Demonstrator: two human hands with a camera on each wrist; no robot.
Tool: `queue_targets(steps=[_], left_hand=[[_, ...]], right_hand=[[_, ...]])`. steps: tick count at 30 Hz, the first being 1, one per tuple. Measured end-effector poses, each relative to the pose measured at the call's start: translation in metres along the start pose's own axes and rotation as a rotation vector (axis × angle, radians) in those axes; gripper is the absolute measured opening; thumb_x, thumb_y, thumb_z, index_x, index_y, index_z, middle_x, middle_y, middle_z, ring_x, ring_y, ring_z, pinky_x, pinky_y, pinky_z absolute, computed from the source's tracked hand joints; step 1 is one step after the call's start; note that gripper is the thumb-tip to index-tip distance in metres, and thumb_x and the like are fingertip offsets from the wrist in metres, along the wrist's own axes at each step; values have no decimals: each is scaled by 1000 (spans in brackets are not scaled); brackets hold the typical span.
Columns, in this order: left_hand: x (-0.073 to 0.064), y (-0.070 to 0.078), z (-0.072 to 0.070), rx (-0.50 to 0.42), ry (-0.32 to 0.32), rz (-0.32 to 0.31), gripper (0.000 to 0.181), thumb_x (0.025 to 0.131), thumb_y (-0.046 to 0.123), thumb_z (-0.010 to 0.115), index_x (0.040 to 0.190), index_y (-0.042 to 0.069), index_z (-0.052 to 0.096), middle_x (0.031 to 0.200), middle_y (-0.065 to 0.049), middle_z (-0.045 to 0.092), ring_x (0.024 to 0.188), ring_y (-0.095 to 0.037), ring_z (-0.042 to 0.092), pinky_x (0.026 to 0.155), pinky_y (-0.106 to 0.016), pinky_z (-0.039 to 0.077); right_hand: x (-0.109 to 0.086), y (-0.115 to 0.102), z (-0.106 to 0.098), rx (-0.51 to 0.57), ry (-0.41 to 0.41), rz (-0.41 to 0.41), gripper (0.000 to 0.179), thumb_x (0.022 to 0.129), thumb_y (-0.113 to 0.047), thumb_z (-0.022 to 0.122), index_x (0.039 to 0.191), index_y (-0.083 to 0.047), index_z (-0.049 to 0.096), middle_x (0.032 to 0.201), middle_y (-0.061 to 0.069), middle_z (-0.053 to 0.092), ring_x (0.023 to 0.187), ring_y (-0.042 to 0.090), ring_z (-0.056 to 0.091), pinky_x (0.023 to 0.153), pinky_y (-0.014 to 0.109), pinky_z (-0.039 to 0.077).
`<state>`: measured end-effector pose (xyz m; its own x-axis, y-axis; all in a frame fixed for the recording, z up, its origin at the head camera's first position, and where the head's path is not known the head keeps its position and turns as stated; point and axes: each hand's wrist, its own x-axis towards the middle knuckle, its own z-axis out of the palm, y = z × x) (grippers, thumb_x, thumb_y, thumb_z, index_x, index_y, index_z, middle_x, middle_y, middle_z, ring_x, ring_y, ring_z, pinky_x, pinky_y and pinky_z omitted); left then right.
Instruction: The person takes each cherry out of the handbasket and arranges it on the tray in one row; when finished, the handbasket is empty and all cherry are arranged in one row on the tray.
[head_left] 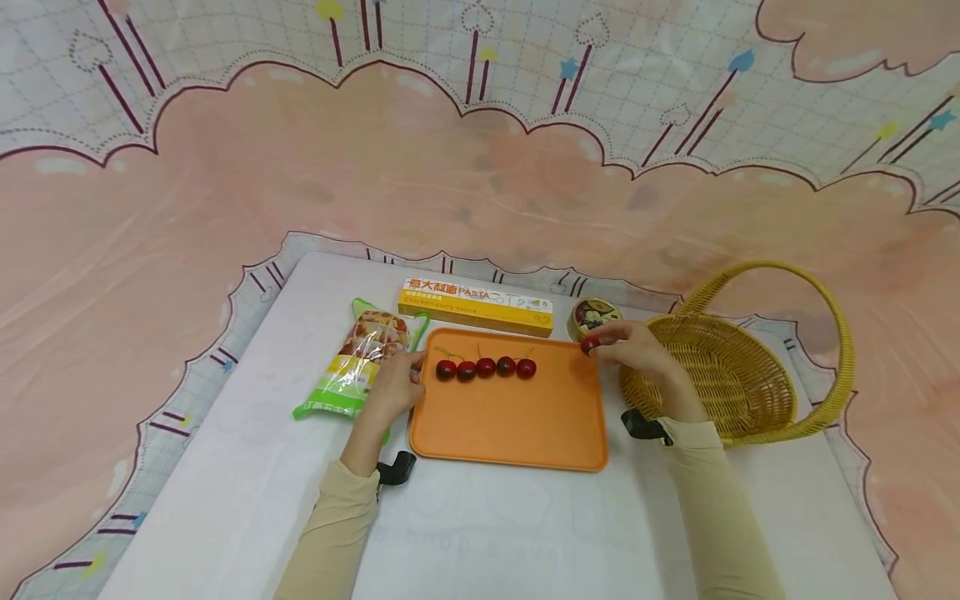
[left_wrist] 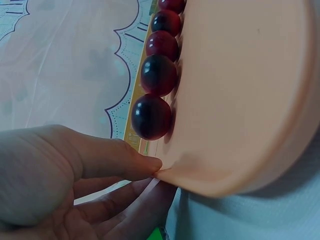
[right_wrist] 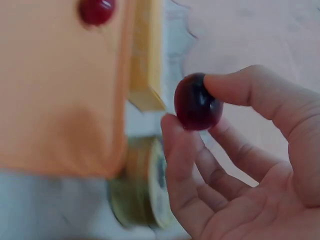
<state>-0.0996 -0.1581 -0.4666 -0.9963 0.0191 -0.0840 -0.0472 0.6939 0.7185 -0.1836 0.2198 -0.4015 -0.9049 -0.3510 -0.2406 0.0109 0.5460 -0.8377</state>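
Note:
My right hand point(head_left: 636, 348) pinches a dark red cherry point(right_wrist: 197, 102) between thumb and fingertips, over the far right corner of the orange tray point(head_left: 510, 425) in the head view. My left hand point(head_left: 393, 385) grips the tray's left rim, thumb on top and fingers underneath, as the left wrist view shows. Several cherries point(head_left: 486, 367) lie in a row along the far side of the tray, with thin stems pointing away. The nearest cherry point(left_wrist: 151, 117) in the left wrist view sits just beyond my left thumb.
Left of the tray lies a green and yellow food bag point(head_left: 348, 367), partly behind my left hand. A yellow pasta box point(head_left: 476, 307) lies behind the tray, with a round tin point(head_left: 592, 315) by its far right corner. On the right stands a wicker basket point(head_left: 750, 396) with a tall handle.

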Motion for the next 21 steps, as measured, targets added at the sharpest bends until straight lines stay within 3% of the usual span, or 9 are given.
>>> queue_targets(steps=[3,11,17,21], left_hand=[[1,1,0,-4,-2,-2,57,76,-8,64,133,-7,57,88,-13,54,76,-23,51,62,-31,40],[-1,-4,-5,-3,4,-2,59,74,-10,62,133,-8,56,85,-13,55,73,-22,51,60,-30,40],[-4,-8,-6,3,22,12,59,74,-10,62,132,-9,57,89,-15,56,75,-23,52,62,-31,40],[-5,-7,-6,-7,24,16,59,74,-10,62,132,-9,57,93,-17,57,78,-25,52,65,-32,41]], right_hand=[[9,3,21,-29,7,-15,38,83,-4,71,117,12,64,105,23,68,84,16,59,73,29,51],[22,10,65,-43,30,32,33,82,-4,74,112,9,68,107,22,67,92,25,59,73,27,46],[27,14,78,17,20,12,33,80,-1,74,109,12,66,100,23,69,75,13,60,68,23,49],[28,12,81,19,32,8,32,80,-1,74,108,12,66,96,20,69,72,12,59,66,23,48]])
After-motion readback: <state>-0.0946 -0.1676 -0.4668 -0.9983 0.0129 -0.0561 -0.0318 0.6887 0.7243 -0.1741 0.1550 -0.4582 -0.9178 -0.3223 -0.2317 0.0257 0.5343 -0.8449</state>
